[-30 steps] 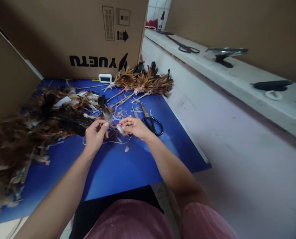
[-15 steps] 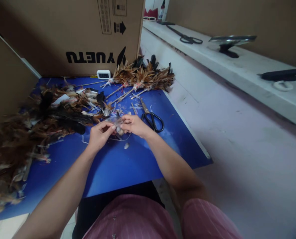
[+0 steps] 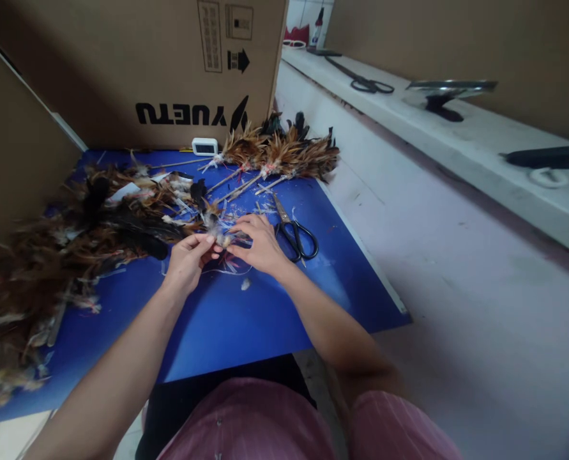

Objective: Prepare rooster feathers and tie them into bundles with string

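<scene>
My left hand is closed, pinching a small tuft of greyish feathers between thumb and fingertips just above the table. At the tuft's pale lower end is my right hand, its thumb and index finger spread apart. Whether its thumb tip touches the tuft, I cannot tell. Thin clear strips and a loose strand lie under and between the hands. A bit of pale fluff rests on the blue table just in front. To the right of my right hand lie black-handled scissors, blades pointing away.
Brown and black feather bundles cover the table's left side. Several feather dusters with thin sticks lie at the back, beside a small white digital display. A large cardboard box stands behind. On the right ledge lie more scissors.
The view has shifted slightly. My right hand's fingers have spread away from the feather tuft, while my left hand keeps its pinch on it.
</scene>
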Demonstrator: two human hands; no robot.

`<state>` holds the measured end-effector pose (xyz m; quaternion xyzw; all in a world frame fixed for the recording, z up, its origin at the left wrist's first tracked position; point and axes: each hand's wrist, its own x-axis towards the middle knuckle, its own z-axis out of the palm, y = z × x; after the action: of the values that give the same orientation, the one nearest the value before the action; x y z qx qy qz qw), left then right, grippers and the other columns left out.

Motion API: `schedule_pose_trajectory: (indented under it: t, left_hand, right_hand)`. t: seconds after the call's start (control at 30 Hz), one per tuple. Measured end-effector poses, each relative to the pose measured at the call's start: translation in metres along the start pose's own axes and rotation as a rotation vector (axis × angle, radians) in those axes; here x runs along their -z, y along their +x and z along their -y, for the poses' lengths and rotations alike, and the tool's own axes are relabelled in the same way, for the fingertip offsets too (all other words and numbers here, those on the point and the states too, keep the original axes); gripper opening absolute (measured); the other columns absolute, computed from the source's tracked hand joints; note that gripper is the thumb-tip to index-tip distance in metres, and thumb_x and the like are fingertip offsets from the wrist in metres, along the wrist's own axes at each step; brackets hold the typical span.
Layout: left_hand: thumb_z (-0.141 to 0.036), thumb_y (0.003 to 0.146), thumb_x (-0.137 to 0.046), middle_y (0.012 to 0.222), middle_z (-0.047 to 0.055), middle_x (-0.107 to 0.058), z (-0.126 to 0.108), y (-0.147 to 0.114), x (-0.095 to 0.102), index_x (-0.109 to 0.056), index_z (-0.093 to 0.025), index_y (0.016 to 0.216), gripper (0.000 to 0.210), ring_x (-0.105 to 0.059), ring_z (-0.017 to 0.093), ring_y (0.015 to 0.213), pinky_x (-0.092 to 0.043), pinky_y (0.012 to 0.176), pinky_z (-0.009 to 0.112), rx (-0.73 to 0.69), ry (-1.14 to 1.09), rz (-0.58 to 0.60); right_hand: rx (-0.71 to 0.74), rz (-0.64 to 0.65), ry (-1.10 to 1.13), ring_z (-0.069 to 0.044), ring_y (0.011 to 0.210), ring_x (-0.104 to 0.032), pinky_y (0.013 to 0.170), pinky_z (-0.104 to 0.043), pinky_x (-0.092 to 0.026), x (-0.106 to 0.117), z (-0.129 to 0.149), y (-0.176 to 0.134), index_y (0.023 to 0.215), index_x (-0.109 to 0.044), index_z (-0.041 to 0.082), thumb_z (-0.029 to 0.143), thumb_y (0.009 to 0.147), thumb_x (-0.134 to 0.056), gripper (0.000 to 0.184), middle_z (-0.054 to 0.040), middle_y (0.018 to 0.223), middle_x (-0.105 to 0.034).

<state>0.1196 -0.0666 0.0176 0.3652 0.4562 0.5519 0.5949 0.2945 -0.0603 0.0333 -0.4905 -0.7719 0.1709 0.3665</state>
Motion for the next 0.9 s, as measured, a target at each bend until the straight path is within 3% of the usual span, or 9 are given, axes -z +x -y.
schedule_pose_trajectory:
  t: [0.2, 0.33, 0.53, 0.67, 0.9]
  left_hand:
    - [-0.031, 0.057, -0.084, 0.056, -0.002, -0.062, 0.004, 0.001, 0.003, -0.068, -0.015, 0.069, 0.026, -0.055, 0.008, 0.049, -0.049, 0.052, 0.020, 0.015, -0.027, 0.016]
    - [-0.032, 0.059, -0.083, 0.061, 0.000, -0.065, 0.005, 0.000, 0.002, -0.067, -0.014, 0.070, 0.026, -0.059, 0.010, 0.053, -0.050, 0.053, 0.022, 0.027, 0.007, 0.038]
    - [-0.036, 0.059, -0.083, 0.063, 0.000, -0.065, 0.003, -0.002, -0.001, -0.063, -0.015, 0.074, 0.032, -0.062, 0.013, 0.055, -0.050, 0.050, 0.023, 0.042, 0.000, 0.040]
    - [-0.036, 0.062, -0.081, 0.062, -0.001, -0.064, 0.002, -0.001, 0.000, -0.060, -0.016, 0.075, 0.031, -0.056, 0.009, 0.046, -0.042, 0.042, 0.020, 0.021, -0.005, 0.017]
    - [-0.031, 0.061, -0.083, 0.067, 0.004, -0.069, 0.001, -0.004, -0.001, -0.065, -0.012, 0.077, 0.030, -0.057, 0.008, 0.050, -0.044, 0.047, 0.019, 0.040, -0.001, 0.049]
  right_hand:
    - [-0.038, 0.030, 0.084, -0.021, 0.097, -0.053, 0.091, -0.039, -0.037, -0.010, 0.012, -0.002, 0.088, -0.067, 0.022, 0.040, 0.072, -0.075, 0.025, -0.0036, 0.096, -0.065]
    - [-0.047, -0.014, 0.147, -0.018, 0.091, -0.056, 0.092, -0.037, -0.036, -0.014, 0.012, -0.001, 0.081, -0.066, 0.021, 0.030, 0.082, -0.067, 0.008, -0.0017, 0.088, -0.067]
    - [-0.052, -0.051, 0.241, -0.016, 0.083, -0.056, 0.083, -0.032, -0.041, -0.010, 0.003, 0.001, 0.073, -0.061, 0.021, 0.025, 0.087, -0.058, 0.015, -0.0010, 0.081, -0.063]
    - [-0.039, -0.119, 0.297, -0.017, 0.093, -0.057, 0.091, -0.033, -0.039, -0.006, -0.003, 0.003, 0.072, -0.062, 0.020, 0.024, 0.084, -0.061, 0.013, -0.0025, 0.091, -0.064]
    - [-0.103, -0.027, 0.339, -0.015, 0.080, -0.058, 0.080, -0.028, -0.042, -0.005, 0.001, 0.001, 0.077, -0.066, 0.020, 0.024, 0.084, -0.060, 0.010, 0.0001, 0.080, -0.065]
